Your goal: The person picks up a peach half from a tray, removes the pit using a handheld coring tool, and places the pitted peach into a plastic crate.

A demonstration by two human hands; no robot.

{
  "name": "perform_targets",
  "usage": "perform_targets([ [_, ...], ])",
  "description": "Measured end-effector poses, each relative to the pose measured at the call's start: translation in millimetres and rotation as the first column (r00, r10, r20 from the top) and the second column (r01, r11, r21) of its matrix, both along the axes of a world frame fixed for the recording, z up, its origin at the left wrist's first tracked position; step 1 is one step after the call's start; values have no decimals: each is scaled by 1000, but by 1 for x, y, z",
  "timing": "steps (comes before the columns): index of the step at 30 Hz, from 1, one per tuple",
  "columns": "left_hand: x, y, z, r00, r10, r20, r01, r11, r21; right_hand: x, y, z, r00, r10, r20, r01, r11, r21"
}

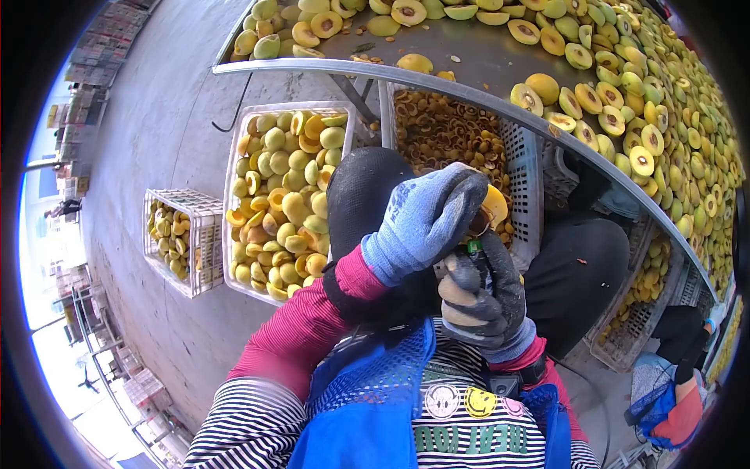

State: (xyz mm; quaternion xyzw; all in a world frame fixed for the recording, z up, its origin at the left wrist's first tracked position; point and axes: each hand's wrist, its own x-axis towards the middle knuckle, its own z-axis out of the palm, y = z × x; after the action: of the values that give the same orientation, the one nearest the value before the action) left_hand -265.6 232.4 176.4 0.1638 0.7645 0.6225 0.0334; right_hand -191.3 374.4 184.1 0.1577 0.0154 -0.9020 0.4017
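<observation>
My left hand (430,220), in a blue glove with dark grey fingers, is closed on a yellow peach half (495,206) above my knees. Just below it, my right hand (488,293), in a grey glove, is wrapped round a small tool with a green part (474,246). The tool's working end meets the peach half, mostly hidden by my fingers. Beneath both hands, between my knees, stands a crate (527,184) filled with brown pits and scraps.
A white crate (231,184) of peach halves stands left of my knee, with a smaller crate (207,205) beyond it. A metal-edged table (469,47) heaped with peach halves curves ahead and right. Another person (664,399) sits at the lower right.
</observation>
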Motion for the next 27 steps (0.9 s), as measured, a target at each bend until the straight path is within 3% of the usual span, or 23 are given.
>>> perform_targets([
  [1, 3, 1, 0, 997, 15, 72, -15, 1000, 6, -1, -1, -2, 989, 51, 140, 6, 925, -379],
  [2, 10, 5, -19, 984, 86, 155, -108, 985, 135, 0, -6, 0, 995, 8, 99, 39, 885, -463],
  [3, 14, 8, -17, 890, 87, 448, -194, 960, 200, -2, -8, 1, 995, -81, -64, 36, 855, -518],
  [4, 22, 9, -30, 961, 214, 174, -241, 958, 155, -6, -7, 2, 986, -155, -63, 98, 838, -537],
  [5, 30, 5, -42, 942, 312, -119, -299, 947, 119, -11, -5, 1, 972, -227, -58, 157, 815, -557],
  [6, 35, 0, -18, 838, 233, 493, -431, 837, 337, -15, -2, -5, 980, -199, 15, 181, 858, -481],
  [7, 40, -10, -13, 820, 278, 501, -458, 843, 283, -16, 0, -10, 983, -153, 96, 177, 923, -340],
  [9, 59, -51, -41, 865, 316, 389, -388, 914, 118, -14, 2, -44, 979, -79, 188, 144, 923, -358],
  [10, 69, -73, -44, 872, 398, 283, -385, 917, -104, -13, 3, -50, 977, -64, 202, 125, 944, -307],
  [11, 72, -92, -40, 848, 456, 271, -436, 890, -135, -11, 4, -57, 975, -43, 217, 99, 962, -255],
  [13, 75, -126, -33, 633, 616, 470, -694, 720, -9, -13, 7, -64, 976, 20, 217, 12, 989, -146],
  [14, 95, -159, -81, 644, 699, 312, -687, 707, -167, -13, 13, -71, 978, 38, 205, -17, 994, -103],
  [15, 95, -168, -70, 471, 717, 515, -816, 575, -55, -11, 20, -83, 984, 41, 176, -31, 998, -59],
  [16, 118, -199, -115, 597, 801, -45, -741, 529, -414, -10, 26, -88, 982, 35, 188, -38, 999, 10],
  [17, 143, -235, -162, 689, 503, -521, -695, 256, -672, -10, 29, -92, 980, 24, 200, -41, 996, 81],
  [18, 147, -250, -165, 438, 898, -40, -783, 359, -507, -9, 29, -93, 980, 39, 195, -56, 995, 81],
  [19, 151, -265, -167, 103, 837, 538, -892, 317, -321, -8, 29, -93, 975, 20, 221, -49, 991, 127],
  [21, 175, -313, -205, 182, 980, 83, -930, 198, -310, -10, 24, -94, 969, 0, 246, -46, 983, 180],
  [23, 178, -354, -209, 56, 955, -291, -882, -89, -463, -12, 18, -94, 960, 25, 280, -106, 955, 278],
  [24, 180, -356, -201, 47, 960, -275, -877, -92, -471, -10, 18, -90, 957, 31, 287, -119, 948, 294],
  [26, 165, -361, -175, -6, 864, -503, -844, -274, -461, -13, 6, -91, 970, 83, 228, -156, 932, 327],
  [27, 161, -363, -174, 41, 860, -509, -822, -260, -507, -14, -2, -89, 971, 81, 226, -155, 930, 335],
])
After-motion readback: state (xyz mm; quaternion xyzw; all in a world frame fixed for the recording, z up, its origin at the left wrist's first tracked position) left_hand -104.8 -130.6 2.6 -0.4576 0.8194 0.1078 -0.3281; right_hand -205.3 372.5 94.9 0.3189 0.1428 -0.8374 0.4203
